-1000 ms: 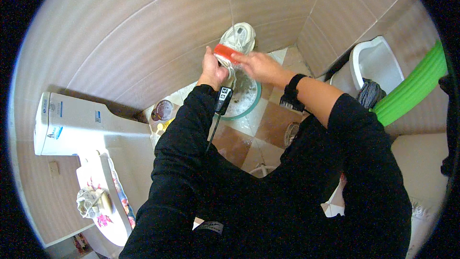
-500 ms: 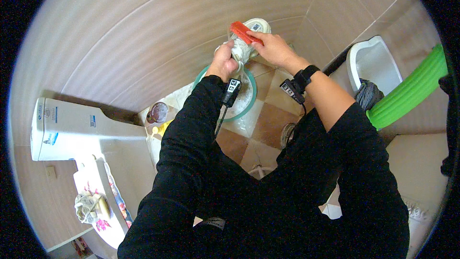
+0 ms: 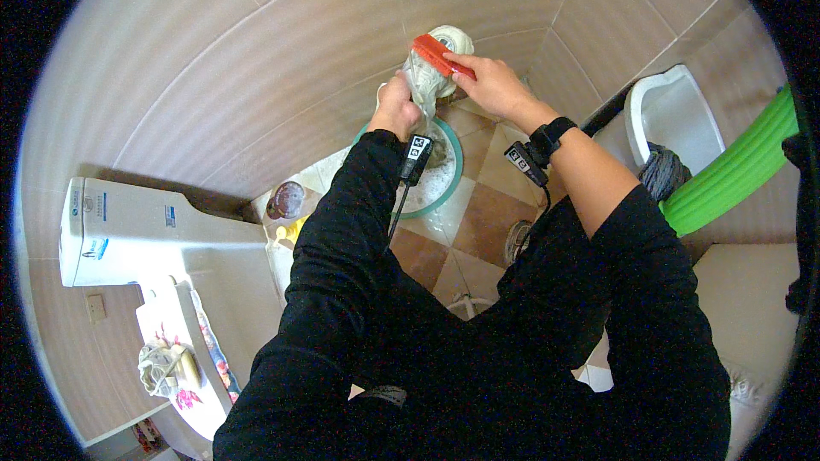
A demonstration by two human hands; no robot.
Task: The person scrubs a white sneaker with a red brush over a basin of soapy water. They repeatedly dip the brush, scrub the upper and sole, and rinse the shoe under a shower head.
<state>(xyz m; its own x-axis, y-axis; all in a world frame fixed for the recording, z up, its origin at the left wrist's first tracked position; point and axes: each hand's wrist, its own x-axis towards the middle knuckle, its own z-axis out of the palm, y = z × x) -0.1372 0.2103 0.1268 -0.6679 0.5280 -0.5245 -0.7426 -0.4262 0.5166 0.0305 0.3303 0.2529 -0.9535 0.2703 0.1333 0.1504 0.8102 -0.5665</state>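
A wet white shoe (image 3: 424, 85) is held up over a basin by my left hand (image 3: 396, 108), whose fingers are closed on its near end. My right hand (image 3: 489, 84) grips a red scrubbing brush (image 3: 434, 54). The brush lies against the upper side of the shoe, and some of the shoe is hidden behind it. Below, the green-rimmed basin (image 3: 451, 194) contains foamy water, partly covered by my left forearm.
At left stand a white toilet (image 3: 137, 230) and its flowered lid (image 3: 184, 376), with another shoe (image 3: 161, 369) on top. A brown bowl (image 3: 286, 200) and a yellow object (image 3: 292, 229) sit on the floor. A urinal (image 3: 679, 111), a grey mop head (image 3: 664, 172) and a green ribbed object (image 3: 730, 166) are at right.
The shoe and brush have shifted slightly left. The brush still rests on the shoe, and both hands keep their holds.
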